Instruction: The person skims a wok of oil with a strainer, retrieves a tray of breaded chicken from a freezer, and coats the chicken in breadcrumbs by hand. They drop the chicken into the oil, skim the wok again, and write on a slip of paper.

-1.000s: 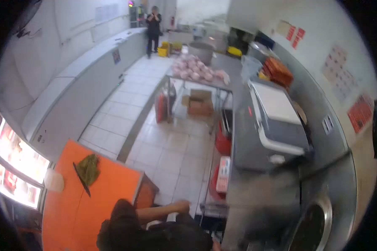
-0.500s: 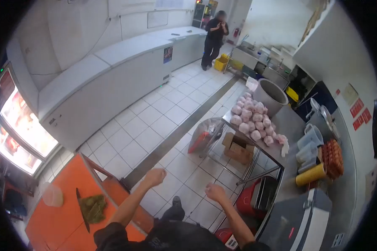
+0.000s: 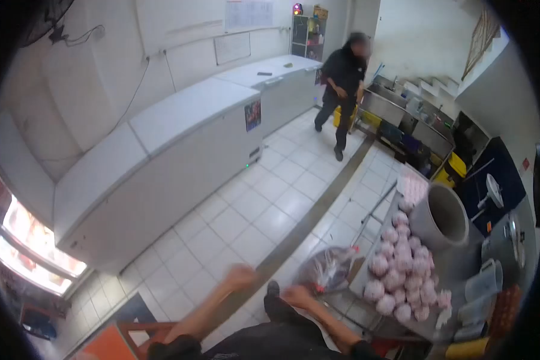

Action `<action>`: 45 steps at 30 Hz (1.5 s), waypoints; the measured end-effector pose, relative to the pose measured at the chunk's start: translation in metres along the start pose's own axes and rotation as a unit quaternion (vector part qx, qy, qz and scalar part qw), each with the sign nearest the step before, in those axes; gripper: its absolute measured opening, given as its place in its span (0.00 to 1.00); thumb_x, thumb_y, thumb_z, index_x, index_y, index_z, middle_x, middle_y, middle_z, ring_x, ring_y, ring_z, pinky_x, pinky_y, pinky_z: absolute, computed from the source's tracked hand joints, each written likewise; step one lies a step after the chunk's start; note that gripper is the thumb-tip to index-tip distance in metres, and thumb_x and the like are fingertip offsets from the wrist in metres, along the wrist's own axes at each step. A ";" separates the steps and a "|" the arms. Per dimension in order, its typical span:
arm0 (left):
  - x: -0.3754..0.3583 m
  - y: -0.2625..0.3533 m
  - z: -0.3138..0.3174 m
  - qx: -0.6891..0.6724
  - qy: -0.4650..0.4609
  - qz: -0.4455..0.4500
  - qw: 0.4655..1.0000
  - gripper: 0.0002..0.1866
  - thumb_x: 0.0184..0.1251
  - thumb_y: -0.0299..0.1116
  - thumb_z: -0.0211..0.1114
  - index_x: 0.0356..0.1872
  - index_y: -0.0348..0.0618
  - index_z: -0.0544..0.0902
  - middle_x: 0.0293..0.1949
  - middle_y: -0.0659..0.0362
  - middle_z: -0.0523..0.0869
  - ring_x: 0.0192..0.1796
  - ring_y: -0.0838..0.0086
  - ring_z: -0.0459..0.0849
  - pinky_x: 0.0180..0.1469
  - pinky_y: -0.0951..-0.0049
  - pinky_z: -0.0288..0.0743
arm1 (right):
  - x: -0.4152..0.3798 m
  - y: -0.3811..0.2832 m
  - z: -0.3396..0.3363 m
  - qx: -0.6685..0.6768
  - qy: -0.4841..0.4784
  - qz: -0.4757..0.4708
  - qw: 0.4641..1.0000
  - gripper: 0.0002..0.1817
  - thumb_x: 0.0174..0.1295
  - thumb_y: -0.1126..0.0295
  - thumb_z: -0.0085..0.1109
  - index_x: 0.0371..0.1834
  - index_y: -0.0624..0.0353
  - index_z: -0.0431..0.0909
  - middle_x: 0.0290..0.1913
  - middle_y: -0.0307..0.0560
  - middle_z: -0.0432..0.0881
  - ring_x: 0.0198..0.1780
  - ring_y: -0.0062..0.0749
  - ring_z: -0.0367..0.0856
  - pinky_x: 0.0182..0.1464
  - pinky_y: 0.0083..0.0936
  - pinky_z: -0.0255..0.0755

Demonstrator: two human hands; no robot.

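Note:
My left hand (image 3: 240, 279) is in mid-air over the tiled floor, blurred by motion, with its fingers curled in and nothing seen in them. Lower and to the right, my right hand (image 3: 297, 295) is also loosely closed, with no object visible in it. Closest to the right hand is a clear plastic bag (image 3: 327, 270) with red bits at its edge; I see no contact. Beyond it, a pile of pinkish-white wrapped balls (image 3: 402, 264) lies on a steel table (image 3: 453, 276). A large grey pot (image 3: 441, 213) stands behind the pile.
Long white chest freezers (image 3: 186, 144) line the left wall. A co-worker in dark clothes (image 3: 344, 78) stands mid-stride near the sinks (image 3: 396, 96). An orange table (image 3: 111, 345) is at the lower left, a lit display fridge (image 3: 33, 240) at far left. Clear jugs (image 3: 483, 282) stand at right.
My view has moved forward, past the orange table and closer to the steel table. The co-worker has stepped nearer and lowered their hands. Both my hands remain raised in front of me.

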State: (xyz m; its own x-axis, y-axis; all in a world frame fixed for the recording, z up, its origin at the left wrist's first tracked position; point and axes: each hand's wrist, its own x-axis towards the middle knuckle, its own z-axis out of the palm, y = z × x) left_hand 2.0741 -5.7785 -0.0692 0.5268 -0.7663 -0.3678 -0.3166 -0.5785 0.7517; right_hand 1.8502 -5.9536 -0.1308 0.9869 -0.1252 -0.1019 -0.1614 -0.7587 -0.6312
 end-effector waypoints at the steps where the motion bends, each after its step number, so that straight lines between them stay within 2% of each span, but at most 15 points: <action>1: 0.020 -0.110 -0.057 -0.053 0.148 0.062 0.986 0.14 0.51 0.38 0.67 0.33 0.38 0.87 0.25 0.54 0.86 0.29 0.73 0.83 0.32 0.67 0.76 | -0.017 0.072 -0.027 0.113 0.060 0.107 0.986 0.20 0.60 0.51 0.59 0.39 0.58 0.86 0.33 0.50 0.86 0.35 0.35 0.85 0.39 0.36 0.76; 2: -0.009 -0.125 -0.132 -0.022 0.206 -0.006 0.978 0.14 0.54 0.39 0.66 0.34 0.39 0.88 0.22 0.55 0.85 0.27 0.73 0.81 0.30 0.67 0.74 | -0.042 0.062 -0.114 0.079 0.010 0.311 0.947 0.22 0.58 0.51 0.62 0.37 0.62 0.86 0.26 0.50 0.85 0.27 0.31 0.83 0.30 0.33 0.74; 5: -0.083 -0.118 -0.245 0.157 0.377 -0.166 0.898 0.25 0.63 0.46 0.61 0.17 0.32 0.79 0.13 0.46 0.74 0.17 0.61 0.74 0.25 0.56 0.64 | -0.082 0.112 -0.205 0.123 0.254 0.424 0.860 0.18 0.55 0.65 0.61 0.12 0.64 0.73 0.12 0.37 0.67 0.19 0.17 0.64 0.21 0.28 0.59; 9: -0.016 -0.108 -0.285 0.141 0.481 -0.253 0.828 0.26 0.62 0.43 0.64 0.12 0.31 0.76 0.09 0.48 0.69 0.13 0.58 0.68 0.24 0.56 0.61 | 0.006 0.174 -0.276 0.073 0.320 0.396 0.858 0.21 0.54 0.65 0.62 0.12 0.68 0.67 0.10 0.46 0.60 0.16 0.22 0.61 0.21 0.35 0.59; 11: 0.096 -0.148 -0.291 0.231 0.513 -0.125 0.817 0.25 0.62 0.44 0.64 0.14 0.32 0.77 0.11 0.46 0.72 0.16 0.58 0.70 0.27 0.55 0.63 | 0.118 0.184 -0.315 0.081 0.332 0.350 0.872 0.21 0.54 0.63 0.61 0.14 0.68 0.67 0.11 0.49 0.56 0.16 0.24 0.59 0.21 0.36 0.58; 12: 0.163 -0.090 -0.311 0.052 0.403 -0.244 0.881 0.22 0.63 0.43 0.63 0.17 0.33 0.79 0.15 0.45 0.76 0.21 0.59 0.76 0.32 0.55 0.65 | 0.176 0.202 -0.331 0.061 0.321 0.339 0.882 0.22 0.54 0.63 0.60 0.14 0.69 0.66 0.11 0.50 0.56 0.17 0.24 0.58 0.21 0.37 0.57; 14: 0.334 -0.129 -0.305 -0.018 0.447 -0.054 0.893 0.20 0.63 0.42 0.62 0.19 0.34 0.80 0.17 0.45 0.78 0.22 0.61 0.76 0.30 0.55 0.64 | 0.315 0.257 -0.349 0.033 0.296 0.277 0.913 0.24 0.56 0.57 0.59 0.16 0.71 0.71 0.14 0.60 0.64 0.16 0.34 0.64 0.23 0.41 0.58; 15: 0.412 -0.091 -0.338 0.046 0.292 -0.091 0.951 0.21 0.62 0.44 0.63 0.22 0.33 0.80 0.21 0.44 0.80 0.26 0.58 0.79 0.32 0.56 0.68 | 0.400 0.278 -0.362 0.054 0.276 0.253 0.926 0.27 0.57 0.55 0.61 0.14 0.70 0.71 0.14 0.61 0.66 0.17 0.39 0.63 0.25 0.42 0.58; 18: 0.650 -0.016 -0.384 0.130 0.229 -0.064 0.963 0.30 0.62 0.59 0.58 0.25 0.35 0.83 0.27 0.45 0.84 0.34 0.53 0.84 0.39 0.56 0.75 | 0.642 0.343 -0.412 -0.048 0.197 0.138 0.970 0.24 0.56 0.50 0.64 0.35 0.65 0.79 0.29 0.57 0.82 0.35 0.51 0.82 0.38 0.39 0.75; 24: 0.924 0.038 -0.458 0.003 0.223 0.007 0.975 0.27 0.61 0.58 0.61 0.33 0.39 0.84 0.33 0.47 0.86 0.38 0.55 0.85 0.40 0.57 0.76 | 0.991 0.371 -0.581 -0.080 0.107 0.057 0.989 0.17 0.52 0.54 0.63 0.33 0.57 0.82 0.31 0.54 0.84 0.37 0.48 0.83 0.40 0.41 0.76; 32: 0.991 0.030 -0.427 -0.154 0.351 -0.174 0.907 0.19 0.66 0.43 0.63 0.31 0.33 0.80 0.22 0.54 0.81 0.27 0.72 0.78 0.32 0.67 0.71 | 1.403 0.507 -0.712 -0.177 0.076 -0.025 0.981 0.13 0.50 0.57 0.63 0.31 0.52 0.83 0.36 0.52 0.85 0.41 0.50 0.83 0.45 0.42 0.77; 33: 0.985 -0.106 -0.351 -0.026 0.331 -0.279 0.901 0.18 0.66 0.43 0.62 0.35 0.34 0.82 0.26 0.53 0.83 0.30 0.70 0.80 0.36 0.64 0.73 | 1.448 0.535 -0.728 -0.185 0.076 -0.002 0.980 0.12 0.50 0.58 0.62 0.31 0.54 0.82 0.35 0.53 0.85 0.42 0.48 0.83 0.46 0.41 0.76; 34: 0.963 -0.143 -0.324 0.129 0.265 -0.210 0.932 0.26 0.71 0.52 0.52 0.56 0.39 0.77 0.60 0.45 0.75 0.53 0.69 0.81 0.42 0.62 0.81 | 1.484 0.540 -0.747 -0.216 0.090 -0.003 0.972 0.16 0.50 0.57 0.63 0.37 0.55 0.81 0.43 0.55 0.84 0.48 0.48 0.81 0.48 0.43 0.75; 38: 0.940 -0.043 -0.357 -0.156 0.191 -0.489 0.837 0.27 0.70 0.52 0.55 0.58 0.41 0.75 0.58 0.46 0.77 0.52 0.72 0.81 0.45 0.62 0.78 | 1.640 0.598 -0.772 -0.243 0.101 0.047 0.964 0.31 0.50 0.54 0.66 0.54 0.62 0.74 0.60 0.60 0.74 0.63 0.54 0.71 0.60 0.53 0.68; 45: 0.968 0.056 -0.360 -0.301 0.187 -0.585 0.730 0.30 0.66 0.52 0.61 0.63 0.45 0.70 0.54 0.47 0.80 0.50 0.76 0.80 0.51 0.64 0.74 | 1.807 0.646 -0.789 -0.271 0.147 0.049 0.950 0.46 0.43 0.49 0.71 0.64 0.62 0.65 0.65 0.55 0.66 0.68 0.49 0.63 0.63 0.60 0.61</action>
State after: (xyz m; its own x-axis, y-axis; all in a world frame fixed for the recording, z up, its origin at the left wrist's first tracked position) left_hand 2.8501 -6.4524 -0.1860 0.3725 0.3489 -0.8599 0.8666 -0.4623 0.1879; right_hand 3.5278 -7.1745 -0.1161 0.9367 -0.3254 0.1289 -0.3090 -0.9418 -0.1322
